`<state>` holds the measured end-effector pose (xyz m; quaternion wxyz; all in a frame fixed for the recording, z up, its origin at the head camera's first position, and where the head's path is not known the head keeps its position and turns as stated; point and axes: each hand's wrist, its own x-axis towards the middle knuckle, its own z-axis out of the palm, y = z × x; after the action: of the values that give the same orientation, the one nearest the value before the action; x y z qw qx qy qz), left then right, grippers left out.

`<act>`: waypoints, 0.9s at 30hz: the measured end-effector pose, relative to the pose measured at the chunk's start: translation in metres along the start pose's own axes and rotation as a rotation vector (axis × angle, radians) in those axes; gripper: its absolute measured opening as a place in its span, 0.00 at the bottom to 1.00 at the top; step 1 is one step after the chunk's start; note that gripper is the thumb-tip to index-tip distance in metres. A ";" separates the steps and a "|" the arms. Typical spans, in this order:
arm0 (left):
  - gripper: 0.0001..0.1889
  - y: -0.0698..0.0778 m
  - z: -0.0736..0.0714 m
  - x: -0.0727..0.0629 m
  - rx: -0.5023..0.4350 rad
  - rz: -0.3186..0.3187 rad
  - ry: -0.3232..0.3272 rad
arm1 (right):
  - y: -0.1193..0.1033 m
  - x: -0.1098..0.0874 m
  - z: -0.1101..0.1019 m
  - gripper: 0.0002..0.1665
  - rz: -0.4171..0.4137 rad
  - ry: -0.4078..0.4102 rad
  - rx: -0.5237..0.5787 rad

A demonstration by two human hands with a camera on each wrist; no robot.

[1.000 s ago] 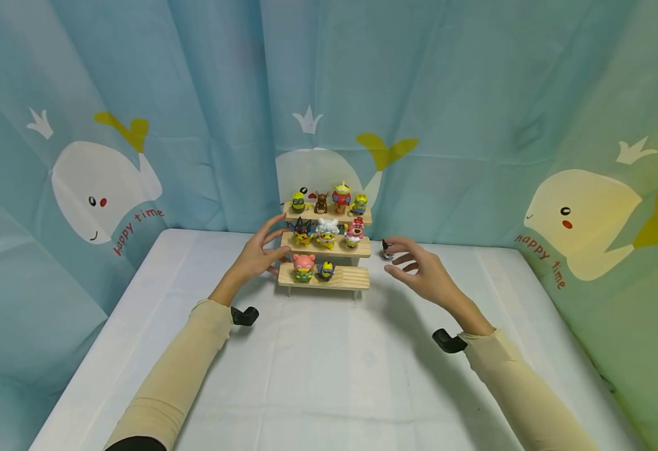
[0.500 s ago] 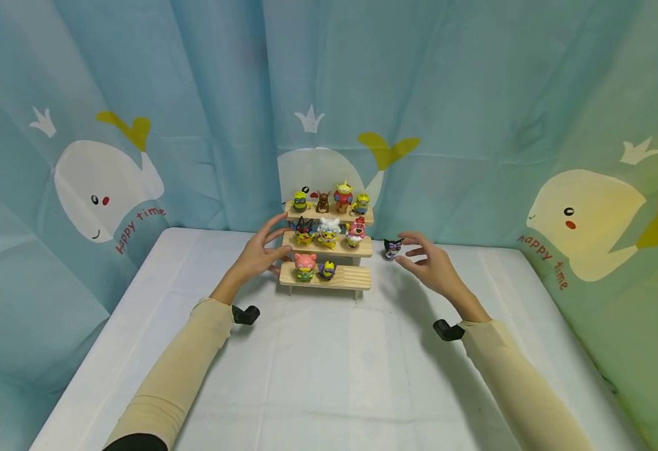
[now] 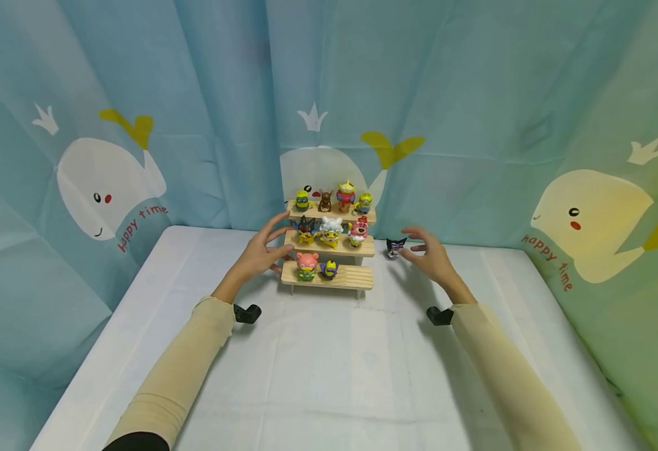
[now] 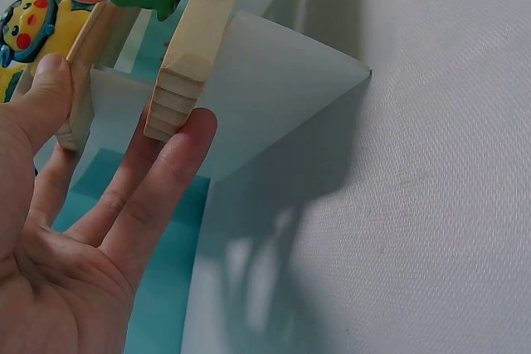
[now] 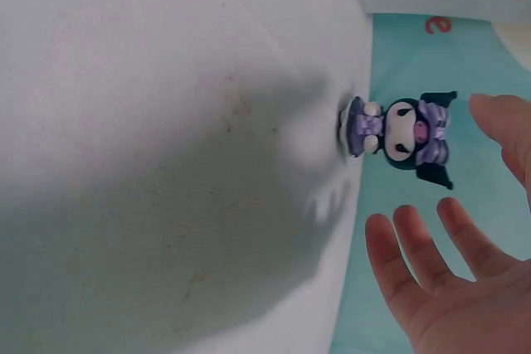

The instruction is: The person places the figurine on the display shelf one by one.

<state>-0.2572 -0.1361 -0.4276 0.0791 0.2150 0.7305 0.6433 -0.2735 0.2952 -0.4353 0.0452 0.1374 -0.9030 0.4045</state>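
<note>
A three-tier wooden stand (image 3: 357,274) holds several small figurines. My left hand (image 3: 261,254) is at its left end; in the left wrist view its thumb (image 4: 51,80) touches one shelf end and a fingertip (image 4: 199,126) touches the lowest shelf's end. To the right of the stand, a black-and-purple Kuromi figurine (image 5: 406,132) stands upright on the table. My right hand (image 3: 430,258) is just right of it. In the right wrist view the thumb and fingers are spread on either side of the figurine, apart from it.
A pink figurine (image 3: 307,266) and a small purple-and-yellow one (image 3: 329,270) stand on the lowest tier, with bare wood to their right. The other tiers carry several more figurines. Behind the white-covered table (image 3: 329,376) hangs a blue whale-print curtain (image 3: 464,113).
My right hand has drawn back to the right from the Kuromi figurine, so more of it shows. The left hand has stayed at the stand's left end.
</note>
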 end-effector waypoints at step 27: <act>0.40 -0.003 0.000 0.001 0.008 -0.001 0.003 | 0.013 0.018 0.019 0.26 0.140 -0.086 0.045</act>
<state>-0.2591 -0.1358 -0.4304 0.0777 0.2140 0.7332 0.6407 -0.2937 0.2860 -0.4536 -0.0253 0.0919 -0.9022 0.4207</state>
